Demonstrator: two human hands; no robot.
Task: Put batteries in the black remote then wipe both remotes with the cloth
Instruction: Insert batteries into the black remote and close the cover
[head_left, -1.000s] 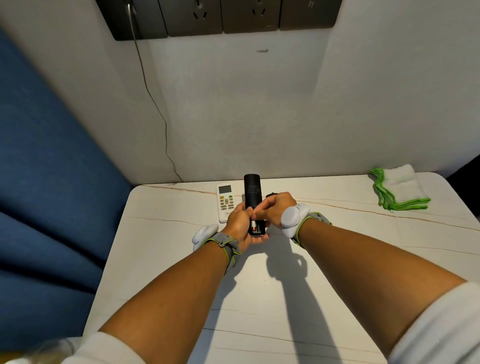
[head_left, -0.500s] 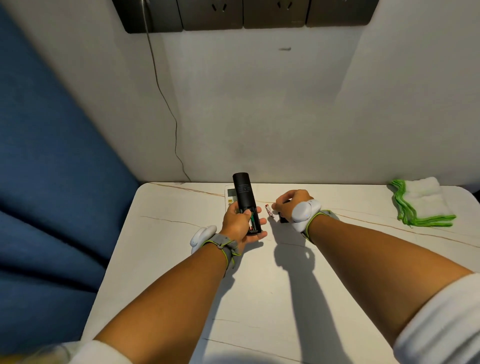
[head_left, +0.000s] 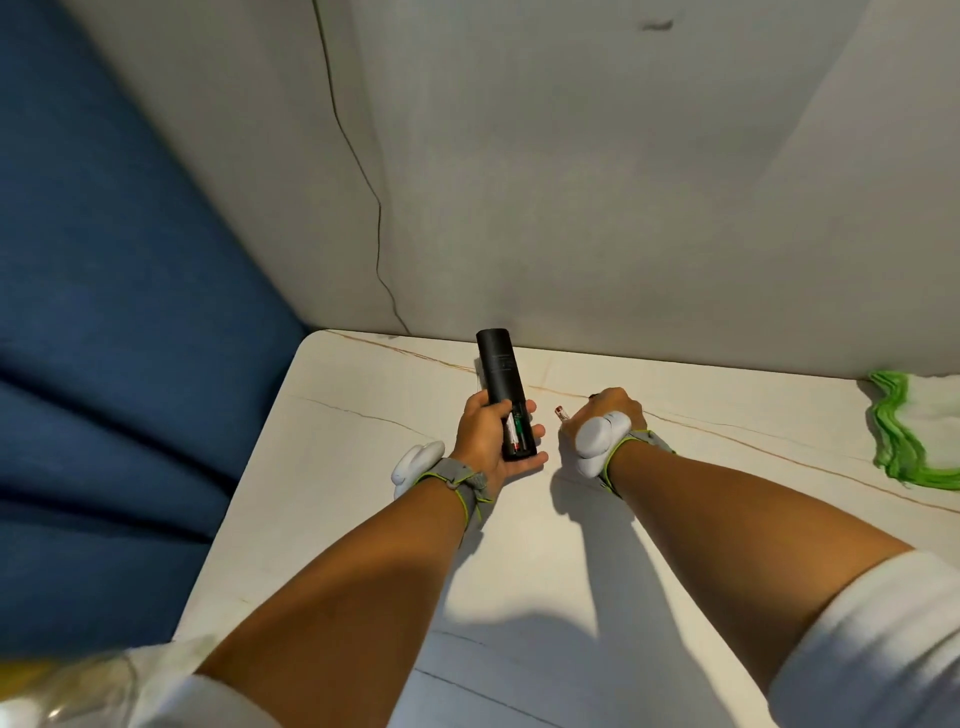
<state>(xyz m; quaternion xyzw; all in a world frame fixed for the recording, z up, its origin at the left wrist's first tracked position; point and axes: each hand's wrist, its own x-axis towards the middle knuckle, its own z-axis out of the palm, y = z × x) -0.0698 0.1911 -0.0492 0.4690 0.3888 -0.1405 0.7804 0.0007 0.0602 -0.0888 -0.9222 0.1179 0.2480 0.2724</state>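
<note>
My left hand (head_left: 485, 441) holds the black remote (head_left: 501, 384) above the white table (head_left: 545, 561), back side up, its battery compartment uncovered near my palm. One battery (head_left: 514, 435) with a green and red wrap lies in the compartment. To the right, my right hand (head_left: 605, 415) rests low over the table, fingers closed on a second battery (head_left: 560, 413) whose red tip pokes out to the left. The white remote is hidden behind the black one. The folded white cloth with green edging (head_left: 917, 436) lies at the table's far right.
A grey wall rises right behind the table's far edge, with a thin dark cable (head_left: 363, 182) running down it. A blue upholstered seat (head_left: 114, 338) fills the left side beside the table. White wrist devices are strapped to both my wrists.
My right hand left the remote and moved right to the table, closing on a battery there. My left hand kept the remote, now showing its uncovered compartment. The view tilted down.
</note>
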